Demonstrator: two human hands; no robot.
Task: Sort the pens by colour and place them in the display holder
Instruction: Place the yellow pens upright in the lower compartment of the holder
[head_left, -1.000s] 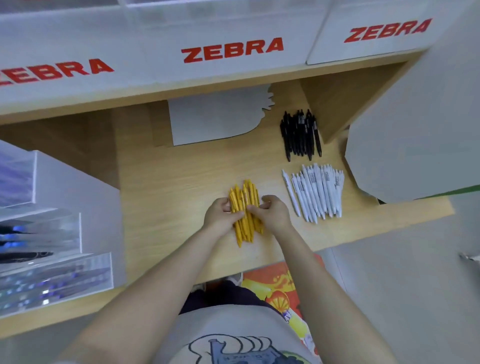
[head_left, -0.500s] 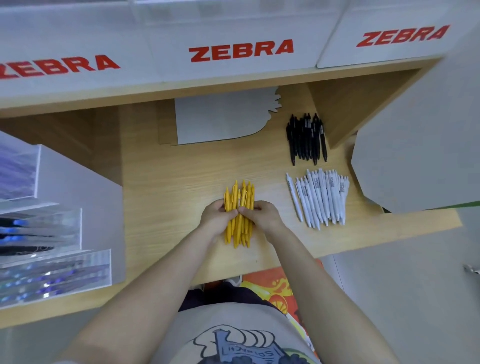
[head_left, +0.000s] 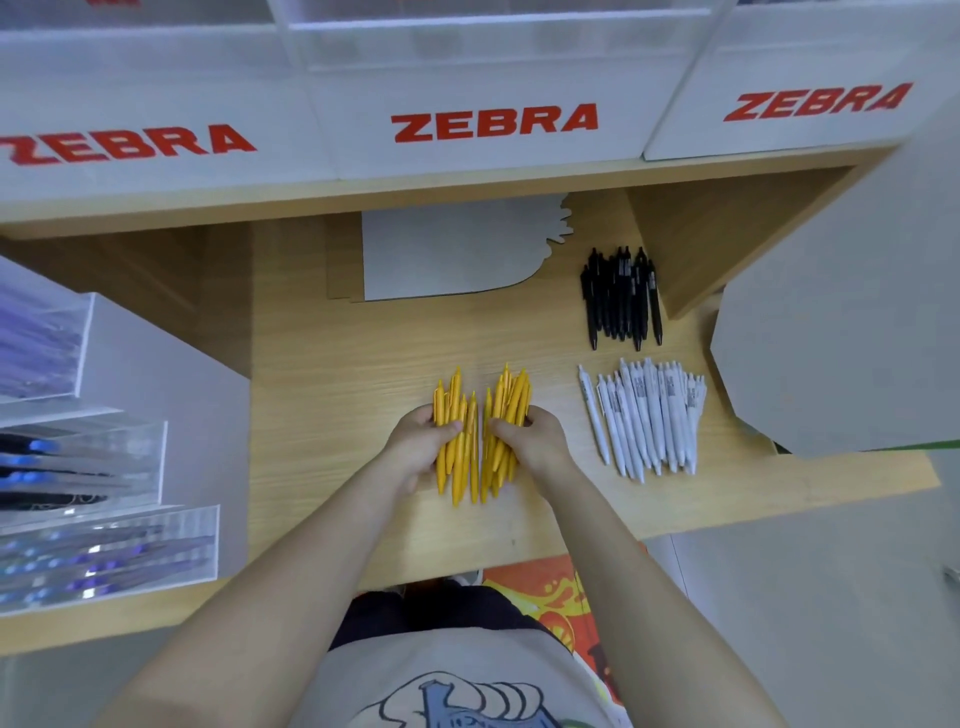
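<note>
The yellow pens lie in two bunches at the middle of the wooden desk (head_left: 332, 395). My left hand (head_left: 418, 447) grips the left bunch of yellow pens (head_left: 457, 415). My right hand (head_left: 532, 441) grips the right bunch of yellow pens (head_left: 511, 400). A narrow gap of bare wood shows between the two bunches. To the right lies a row of white pens (head_left: 644, 415), and beyond it a heap of black pens (head_left: 621, 296). A clear tiered display holder (head_left: 130, 467) with blue pens in it stands at the left.
White ZEBRA-labelled boxes (head_left: 493, 124) line the shelf above the desk. A white card (head_left: 457, 249) lies at the back of the desk. A grey panel (head_left: 841, 332) overhangs the right end. A wooden divider (head_left: 691, 249) stands behind the black pens.
The single bundle of yellow pens held between both hands has been split into two bunches, one in each hand, drawn slightly apart. The camera has tilted a little.
</note>
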